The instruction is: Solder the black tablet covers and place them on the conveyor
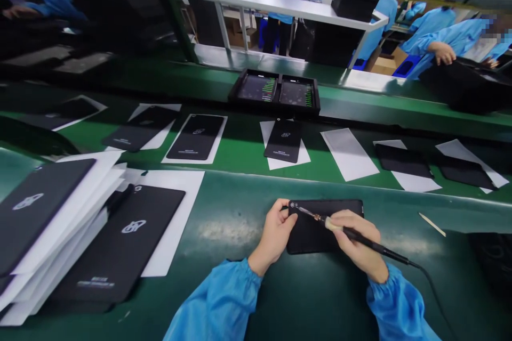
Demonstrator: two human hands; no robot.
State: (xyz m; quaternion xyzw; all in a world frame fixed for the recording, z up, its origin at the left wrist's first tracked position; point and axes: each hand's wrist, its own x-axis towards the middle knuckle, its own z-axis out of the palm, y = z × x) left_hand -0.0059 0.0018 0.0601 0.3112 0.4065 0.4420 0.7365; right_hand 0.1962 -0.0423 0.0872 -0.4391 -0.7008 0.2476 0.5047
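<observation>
A black rectangular panel (pixel 312 237) lies on the dark green bench in front of me. Its upper left corner, with a small round mark, is pinched between the thumb and fingers of my left hand (pixel 276 234). Wrapped round a soldering iron (pixel 320 218), my right hand (pixel 358 240) is over the panel's right part. The iron's thin metal tip points left and reaches that marked corner; whether it touches cannot be told. From the iron's handle a black cable runs down to the right.
Stacked panels and white sheets (pixel 92 208) stand at the left. Beyond the bench edge, a green conveyor (pixel 244 144) carries panels on white paper. A black tray (pixel 276 109) holds two screens. A thin stick (pixel 432 224) lies at right. People in blue work in the background.
</observation>
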